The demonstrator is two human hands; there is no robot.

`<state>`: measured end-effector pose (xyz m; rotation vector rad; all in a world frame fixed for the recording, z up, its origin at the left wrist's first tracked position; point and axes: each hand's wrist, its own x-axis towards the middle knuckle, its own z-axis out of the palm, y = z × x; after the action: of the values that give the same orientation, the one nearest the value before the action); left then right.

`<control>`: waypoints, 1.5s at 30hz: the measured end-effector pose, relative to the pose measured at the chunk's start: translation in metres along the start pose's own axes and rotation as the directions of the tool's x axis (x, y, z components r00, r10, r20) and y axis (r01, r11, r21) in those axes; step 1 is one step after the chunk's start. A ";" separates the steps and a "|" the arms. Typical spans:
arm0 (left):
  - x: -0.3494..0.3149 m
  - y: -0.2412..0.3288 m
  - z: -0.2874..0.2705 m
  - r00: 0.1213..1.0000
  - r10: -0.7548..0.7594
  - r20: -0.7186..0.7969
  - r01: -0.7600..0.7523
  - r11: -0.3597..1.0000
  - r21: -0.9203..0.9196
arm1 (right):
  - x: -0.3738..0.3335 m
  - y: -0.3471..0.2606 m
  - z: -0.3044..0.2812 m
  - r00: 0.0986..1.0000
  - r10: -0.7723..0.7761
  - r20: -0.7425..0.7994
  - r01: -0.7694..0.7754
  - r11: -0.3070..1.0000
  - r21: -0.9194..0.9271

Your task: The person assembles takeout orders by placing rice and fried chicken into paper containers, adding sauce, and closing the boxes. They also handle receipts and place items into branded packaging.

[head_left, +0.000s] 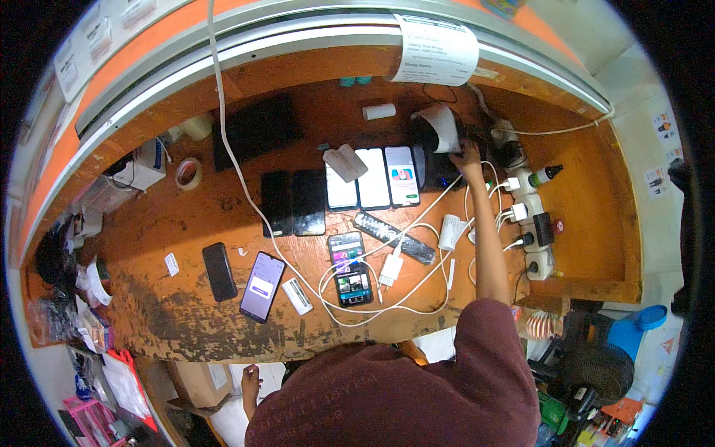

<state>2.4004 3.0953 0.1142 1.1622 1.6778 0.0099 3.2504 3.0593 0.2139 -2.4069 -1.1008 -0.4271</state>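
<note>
My right hand (469, 162) reaches to the back right of the desk, at a small black printer (424, 136) with a curl of white paper (445, 128) coming from it. Its thumb and fingers look apart at the printer's edge; whether they press on it I cannot tell. Low at my left side, off the desk, hangs my left hand (252, 382) with its fingers curled in; what they hold, if anything, is hidden. Left of the printer, phones with lit white screens lie in a row, among them a phone with a coloured picture (403, 176). A torn grey card (345, 162) rests over two of them.
White cables loop over a lit phone (349, 268) and a white charger (390, 270). A power strip (527, 208) with several plugs runs along the right. Nearer left lie a purple-screened phone (261, 287) and a dark phone (220, 271). A tape roll (188, 173) sits farther back.
</note>
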 end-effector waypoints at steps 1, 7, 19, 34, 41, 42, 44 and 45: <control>-0.009 0.006 -0.001 0.999 -0.010 -0.040 0.012 0.998 0.054 | -0.003 0.005 -0.006 0.987 0.115 0.110 -0.134 0.975 0.180; -0.065 0.112 0.004 0.929 0.013 0.369 -0.150 0.926 0.345 | -0.029 0.001 -0.037 0.960 0.206 0.188 -0.278 0.668 0.690; -0.102 0.393 0.136 0.511 0.596 0.620 -0.387 0.803 -0.453 | -0.111 -0.119 -0.076 0.875 0.153 0.460 -0.485 0.280 0.829; -0.104 0.494 0.167 0.373 0.806 0.459 -0.231 0.560 -0.796 | -0.244 -0.254 -0.152 0.775 -0.123 0.620 -0.607 0.124 0.785; -0.120 0.458 0.115 0.355 0.683 0.638 -0.674 0.660 -0.332 | -0.161 -0.245 -0.223 0.969 -0.107 0.225 -0.081 0.716 0.693; -0.123 0.450 0.109 0.322 0.638 0.700 -0.650 0.687 -0.326 | -0.151 -0.255 -0.225 0.969 -0.197 0.152 0.026 0.688 0.725; -0.128 0.434 0.098 0.245 0.613 0.751 -0.681 0.661 -0.317 | -0.139 -0.286 -0.211 0.898 -0.431 0.083 0.200 0.570 0.797; -0.132 0.426 0.092 0.206 0.600 0.773 -0.697 0.645 -0.315 | -0.133 -0.299 -0.204 0.827 -0.546 0.136 0.203 0.515 0.833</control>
<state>2.7541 3.1840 0.3871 1.5499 0.2086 -0.0941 2.9186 3.0413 0.4091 -1.4308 -1.5824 0.4037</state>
